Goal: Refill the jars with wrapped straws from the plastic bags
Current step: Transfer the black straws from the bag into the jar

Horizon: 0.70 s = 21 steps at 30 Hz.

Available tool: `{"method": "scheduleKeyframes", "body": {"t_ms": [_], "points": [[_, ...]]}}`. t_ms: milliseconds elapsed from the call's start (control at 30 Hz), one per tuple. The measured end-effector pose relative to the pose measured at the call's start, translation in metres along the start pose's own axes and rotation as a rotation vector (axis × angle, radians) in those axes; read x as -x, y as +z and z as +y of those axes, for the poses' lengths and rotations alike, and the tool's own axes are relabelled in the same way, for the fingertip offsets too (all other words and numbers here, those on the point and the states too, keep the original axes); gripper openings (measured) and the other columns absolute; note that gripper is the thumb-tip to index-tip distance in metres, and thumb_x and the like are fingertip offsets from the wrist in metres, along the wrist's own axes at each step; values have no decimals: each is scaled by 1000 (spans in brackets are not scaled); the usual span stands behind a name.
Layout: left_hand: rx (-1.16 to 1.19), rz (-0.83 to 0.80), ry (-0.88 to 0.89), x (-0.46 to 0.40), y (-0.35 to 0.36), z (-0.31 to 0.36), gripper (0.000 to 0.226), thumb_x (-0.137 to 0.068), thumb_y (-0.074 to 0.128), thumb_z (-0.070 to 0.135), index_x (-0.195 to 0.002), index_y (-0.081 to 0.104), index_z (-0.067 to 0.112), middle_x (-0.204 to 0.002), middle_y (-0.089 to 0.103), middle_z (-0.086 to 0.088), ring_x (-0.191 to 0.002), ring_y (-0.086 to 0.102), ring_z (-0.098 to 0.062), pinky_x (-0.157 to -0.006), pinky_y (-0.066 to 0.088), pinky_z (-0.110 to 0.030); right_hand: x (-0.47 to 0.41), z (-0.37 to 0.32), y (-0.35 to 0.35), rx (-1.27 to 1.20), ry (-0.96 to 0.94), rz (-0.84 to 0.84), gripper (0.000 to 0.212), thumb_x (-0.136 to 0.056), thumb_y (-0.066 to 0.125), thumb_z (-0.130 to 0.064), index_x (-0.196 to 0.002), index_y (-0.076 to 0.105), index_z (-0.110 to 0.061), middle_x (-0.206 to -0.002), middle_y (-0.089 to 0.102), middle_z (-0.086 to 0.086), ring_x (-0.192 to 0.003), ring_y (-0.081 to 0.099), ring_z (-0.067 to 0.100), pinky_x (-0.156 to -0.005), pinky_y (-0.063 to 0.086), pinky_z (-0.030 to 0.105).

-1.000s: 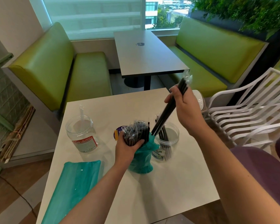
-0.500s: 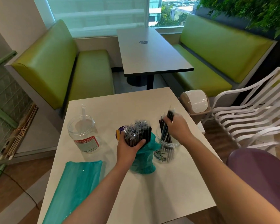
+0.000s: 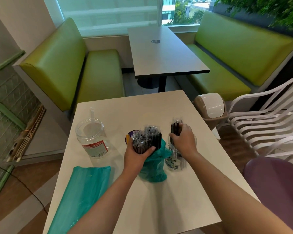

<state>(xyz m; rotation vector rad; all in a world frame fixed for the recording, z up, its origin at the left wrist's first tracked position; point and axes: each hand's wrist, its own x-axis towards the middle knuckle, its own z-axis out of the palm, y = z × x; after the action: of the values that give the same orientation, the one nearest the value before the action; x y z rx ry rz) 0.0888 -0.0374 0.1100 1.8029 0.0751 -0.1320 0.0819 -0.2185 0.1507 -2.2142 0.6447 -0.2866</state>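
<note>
My left hand (image 3: 139, 153) grips a thick bundle of black wrapped straws (image 3: 146, 140) that stands upright in a teal plastic bag (image 3: 153, 166) at the table's middle. Just right of it stands a clear jar (image 3: 173, 162) holding black wrapped straws (image 3: 176, 128). My right hand (image 3: 183, 141) sits over that jar's mouth, fingers curled round the tops of those straws. A second clear jar (image 3: 91, 141) with a red label stands at the left and holds a single clear wrapped straw. Another teal bag (image 3: 82, 196) lies flat at the front left.
A purple and yellow lid (image 3: 129, 137) peeks out behind the bundle. The white table (image 3: 167, 200) ends close on the right, where a small swing-top bin (image 3: 210, 108) and white chairs (image 3: 267, 125) stand. Green benches and a grey table lie beyond.
My right hand came down from head height with a few straws and lowered them into the right jar, where it now rests on their tops. My left hand kept its grip on the bundle.
</note>
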Motion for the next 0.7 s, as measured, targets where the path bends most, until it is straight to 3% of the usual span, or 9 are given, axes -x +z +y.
{"method": "scheduleKeyframes", "body": {"t_ms": [133,233,367,433,533,600,700], "points": [[25,13,-8,-1,-3,-1,84,-65,90,32,-136,46,20,-116,60,8,-111,57,-14,-99,46,-29,8,3,0,-35,-76,79,51,-94,61,-17,-142,45,-12,-129,47,7,-109,58,25,-95,42,24],[41,16,-16,-1,-4,0,87,-66,89,31,-139,44,19,-116,58,9,-110,55,-11,-97,44,-25,17,3,3,-57,-130,206,58,-91,64,-18,-143,39,-22,-130,35,-2,-95,63,22,-91,55,38],[33,14,-22,-2,-4,-2,91,-65,90,33,-141,43,18,-120,60,6,-112,56,-14,-96,45,-26,36,-5,3,-81,-189,286,58,-88,66,-13,-139,41,-26,-127,33,-2,-99,56,13,-92,50,23],[22,14,-9,-1,-4,-2,87,-65,90,34,-138,45,19,-117,60,7,-110,57,-14,-94,45,-25,43,-10,7,-120,-231,210,48,-88,64,-9,-133,50,-24,-119,42,-5,-100,55,12,-96,50,27],[28,-10,9,0,-3,0,82,-65,90,32,-134,48,21,-114,61,8,-107,57,-12,-93,47,-26,46,-12,16,-160,-241,-39,49,-89,61,-7,-136,51,-19,-116,56,-6,-90,53,11,-89,50,30],[43,-26,12,0,-2,0,78,-66,90,29,-132,49,21,-112,62,9,-105,59,-12,-92,47,-26,45,-12,18,-189,-212,-188,55,-88,63,-6,-140,48,-16,-124,57,-3,-93,53,7,-90,48,23],[59,-26,7,1,-2,-1,74,-67,89,27,-129,50,23,-109,62,11,-104,59,-11,-89,46,-23,43,-9,20,-176,-182,-250,53,-88,67,-12,-138,50,-16,-117,55,-4,-96,52,10,-94,48,28]]}}
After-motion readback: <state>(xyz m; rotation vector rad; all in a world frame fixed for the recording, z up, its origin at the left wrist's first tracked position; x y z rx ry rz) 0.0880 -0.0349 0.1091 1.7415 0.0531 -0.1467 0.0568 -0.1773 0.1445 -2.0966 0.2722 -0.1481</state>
